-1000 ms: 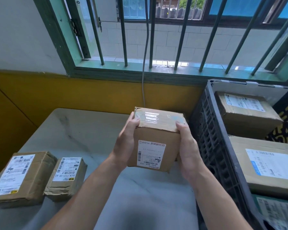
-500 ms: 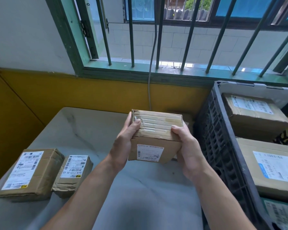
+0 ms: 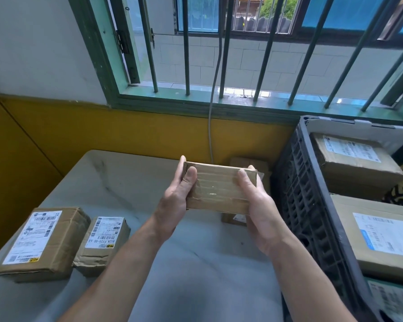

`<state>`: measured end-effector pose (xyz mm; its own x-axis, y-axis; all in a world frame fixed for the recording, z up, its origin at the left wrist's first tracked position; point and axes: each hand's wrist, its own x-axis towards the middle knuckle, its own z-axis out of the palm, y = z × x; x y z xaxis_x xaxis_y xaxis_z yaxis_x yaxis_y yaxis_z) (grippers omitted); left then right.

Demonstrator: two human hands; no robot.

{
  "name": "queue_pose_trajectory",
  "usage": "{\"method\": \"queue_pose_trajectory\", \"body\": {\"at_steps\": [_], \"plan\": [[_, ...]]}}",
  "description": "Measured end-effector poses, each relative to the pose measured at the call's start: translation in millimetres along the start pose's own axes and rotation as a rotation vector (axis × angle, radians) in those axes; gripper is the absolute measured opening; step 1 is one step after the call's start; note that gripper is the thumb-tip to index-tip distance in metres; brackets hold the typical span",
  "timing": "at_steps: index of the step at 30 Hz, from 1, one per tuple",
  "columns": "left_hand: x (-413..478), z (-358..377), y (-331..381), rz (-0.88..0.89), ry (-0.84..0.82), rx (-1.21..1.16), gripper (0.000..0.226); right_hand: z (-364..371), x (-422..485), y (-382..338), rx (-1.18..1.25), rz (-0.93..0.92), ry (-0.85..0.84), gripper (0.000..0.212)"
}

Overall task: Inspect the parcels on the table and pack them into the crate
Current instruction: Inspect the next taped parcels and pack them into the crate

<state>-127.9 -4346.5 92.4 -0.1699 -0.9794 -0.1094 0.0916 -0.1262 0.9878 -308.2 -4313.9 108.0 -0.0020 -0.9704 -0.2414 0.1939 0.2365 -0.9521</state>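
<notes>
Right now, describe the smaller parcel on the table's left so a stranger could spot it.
Start at the grey table under the barred window. At its left front edge two labelled parcels lie side by side. The smaller parcel is the right one, more crumpled than the larger parcel.

The held parcel (image 3: pixel 219 188) has tipped further, its label face now turned away underneath.

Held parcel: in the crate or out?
Out. The left hand and right hand hold the parcel above the table, left of the crate wall.
</notes>
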Motion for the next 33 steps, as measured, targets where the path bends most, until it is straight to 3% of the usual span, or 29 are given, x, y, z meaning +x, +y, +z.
{"method": "queue_pose_trajectory", "body": {"at_steps": [6,9,11,13,17,18,20,24,30,33], "plan": [[-2.5,8.2,8.6,-0.015,0.037,0.041,0.075,3.1,-2.8,3.0,0.023,-0.069,0.04,0.079],[-3.3,10.1,6.4,-0.075,0.068,0.047,0.085,1.2,-4.6,5.9,0.013,-0.115,0.061,0.059],[-6.3,13.2,5.3,-0.075,0.079,0.041,0.072,0.4,-4.8,4.9,0.015,-0.131,0.054,0.053],[-9.9,16.8,5.0,-0.069,0.068,0.008,0.062,-0.8,-3.5,3.5,-0.007,-0.12,0.054,0.055],[-11.9,19.7,6.8,-0.064,0.047,-0.02,0.052,-2.3,-2.1,5.1,-0.043,-0.078,0.072,0.086],[-11.7,20.0,7.7,-0.076,0.042,-0.032,0.041,-3.6,-1.2,7.9,-0.039,-0.068,0.078,0.079],[-10.5,19.5,10.0,-0.11,0.016,-0.077,0.041,-4.6,-1.7,9.9,-0.031,-0.058,0.094,0.063],[-10.0,17.4,17.2,-0.152,-0.018,-0.13,0.059,-9.5,-2.1,10.4,-0.035,-0.063,0.051,0.061],[-11.3,18.7,21.9,-0.134,-0.044,-0.128,0.054,-14.4,-0.4,11.3,0.029,-0.062,-0.016,0.049],[-10.6,20.0,21.7,-0.142,-0.003,-0.168,0.041,-14.5,-0.5,12.5,0.038,-0.024,0.007,0.042]]}}
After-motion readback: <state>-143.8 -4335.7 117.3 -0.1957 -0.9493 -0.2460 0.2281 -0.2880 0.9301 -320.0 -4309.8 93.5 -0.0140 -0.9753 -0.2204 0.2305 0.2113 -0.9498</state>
